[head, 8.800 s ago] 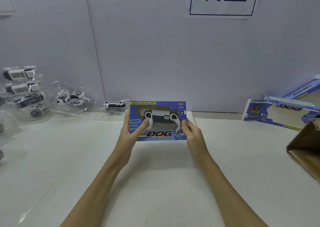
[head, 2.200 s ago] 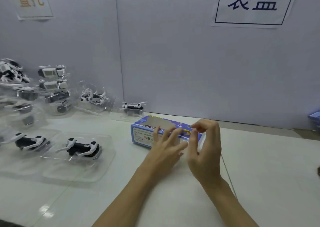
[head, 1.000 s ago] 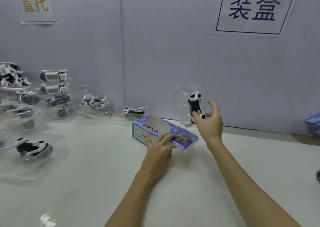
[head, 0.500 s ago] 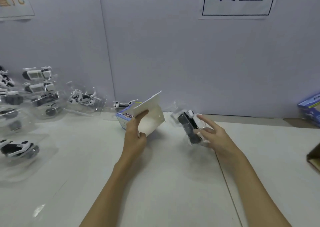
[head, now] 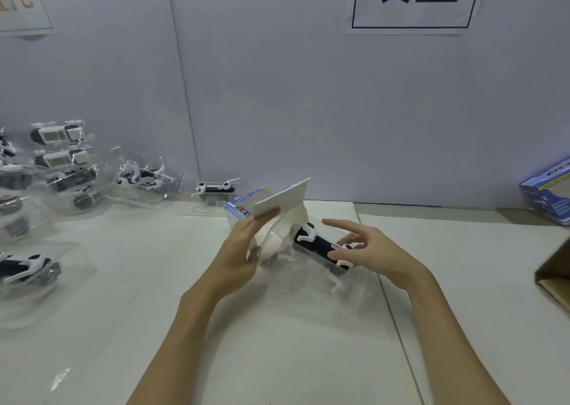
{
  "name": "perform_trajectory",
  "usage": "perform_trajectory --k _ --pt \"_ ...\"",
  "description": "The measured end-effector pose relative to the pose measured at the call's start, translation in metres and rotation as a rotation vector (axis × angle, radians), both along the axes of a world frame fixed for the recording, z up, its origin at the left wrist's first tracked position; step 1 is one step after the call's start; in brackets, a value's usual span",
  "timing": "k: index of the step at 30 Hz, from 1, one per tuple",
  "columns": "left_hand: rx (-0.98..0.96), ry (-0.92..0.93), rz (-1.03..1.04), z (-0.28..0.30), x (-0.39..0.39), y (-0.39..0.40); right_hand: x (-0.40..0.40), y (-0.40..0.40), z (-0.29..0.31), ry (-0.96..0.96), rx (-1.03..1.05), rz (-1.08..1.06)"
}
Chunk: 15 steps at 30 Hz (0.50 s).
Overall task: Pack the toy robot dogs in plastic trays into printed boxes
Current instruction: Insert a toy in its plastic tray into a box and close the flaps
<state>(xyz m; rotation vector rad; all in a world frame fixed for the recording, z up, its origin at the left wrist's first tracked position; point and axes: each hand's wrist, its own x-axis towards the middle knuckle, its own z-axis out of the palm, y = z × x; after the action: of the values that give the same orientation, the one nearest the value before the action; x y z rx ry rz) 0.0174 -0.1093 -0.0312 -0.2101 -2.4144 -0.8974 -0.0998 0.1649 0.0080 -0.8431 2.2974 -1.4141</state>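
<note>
We see the toy dog [head: 320,245] in its clear tray [head: 311,262] at the box [head: 246,208] mouth, mid-table; our right hand [head: 374,252] pinches its near end; our left hand [head: 239,250] grips the box's white flap [head: 282,199]; more trayed dogs [head: 58,164] sit far left.

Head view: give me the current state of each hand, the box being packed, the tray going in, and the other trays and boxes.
Left hand: grips the open flap.
Printed box: end open, flap raised.
Right hand: holds the tray.
Tray with toy dog: at the box mouth, mostly outside.
Trays on the left: some stacked, unboxed.
Box at far right: lying on the table.
</note>
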Motion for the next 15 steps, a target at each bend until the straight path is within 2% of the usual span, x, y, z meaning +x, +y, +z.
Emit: perform_trajectory --k 4,15 --pt "-0.105 -0.024 0.001 -0.001 -0.003 0.004 -0.007 0.004 -0.007 0.091 0.019 -0.154" --pt "-0.081 -0.129 -0.025 0.002 0.001 0.026 -0.006 -0.015 -0.017 0.078 0.043 -0.244"
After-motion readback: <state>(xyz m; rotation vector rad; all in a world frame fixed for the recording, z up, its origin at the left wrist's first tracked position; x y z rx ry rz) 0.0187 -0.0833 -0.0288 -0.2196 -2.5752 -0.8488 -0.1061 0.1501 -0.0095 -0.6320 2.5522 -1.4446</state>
